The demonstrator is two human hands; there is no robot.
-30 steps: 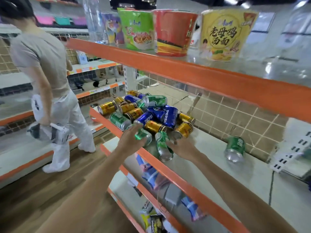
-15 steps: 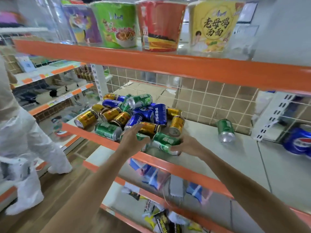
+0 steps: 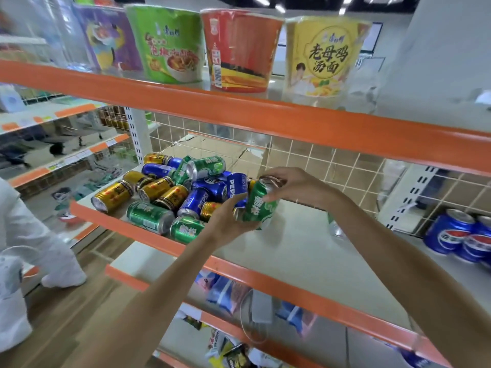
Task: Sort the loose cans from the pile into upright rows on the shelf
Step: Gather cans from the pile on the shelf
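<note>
A: Starting at the far left, what lies there?

B: Well left of both hands, gold cans [image 3: 113, 195] lie on their sides at the edge of the pile of cans [image 3: 175, 192], on the shelf [image 3: 305, 251]. Nearer the left hand lie green cans, one [image 3: 149, 217] along the shelf's orange front lip, with blue Pepsi cans [image 3: 212, 188] heaped behind them.

A: And the left hand's grip?

B: The left hand [image 3: 231, 221] cups the lower end of a green can [image 3: 259, 203], fingers curled under it and closed on it.

A: The right?

B: The right hand [image 3: 295, 185] pinches the same can at its silver top, thumb and fingers closed around the rim. The can is held tilted, nearly upright, just above the shelf at the pile's right edge.

A: Further right of the grip?

B: Bare shelf, then a can [image 3: 335, 227] mostly hidden behind the right forearm; I cannot tell how it stands. Beyond a white upright, upright Pepsi cans [image 3: 449, 232] stand on the neighbouring shelf.

A: Above the hands?

B: Instant noodle cups [image 3: 322, 57] in a row on the upper shelf.
</note>
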